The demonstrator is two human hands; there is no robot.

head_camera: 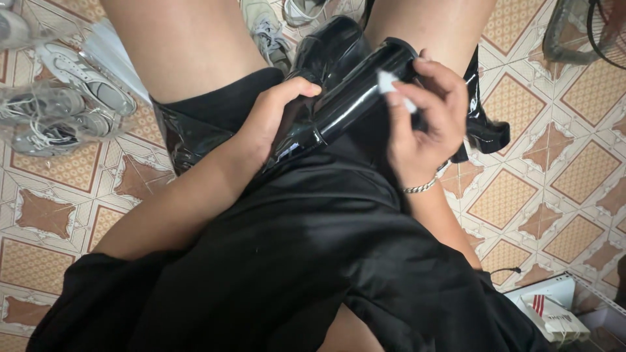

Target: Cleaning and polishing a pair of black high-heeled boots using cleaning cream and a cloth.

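- We are gripping the glossy black patent-leather boot point(339, 98) with our left hand point(270, 117), fingers curled around it.
- Our right hand point(424, 117) is pinching a small white cloth point(391, 88) against its shaft; much still looks unwiped.

Left hand point(274, 120) reaches in from the near left, forearm angled up across the lap, palm down, fingers curled over and thumb stretched far. Right hand point(424, 120) comes from the near right, wrist bent, a silver chain around it, fingers bunched and pinching, knuckles facing up. Bare thighs spread far.
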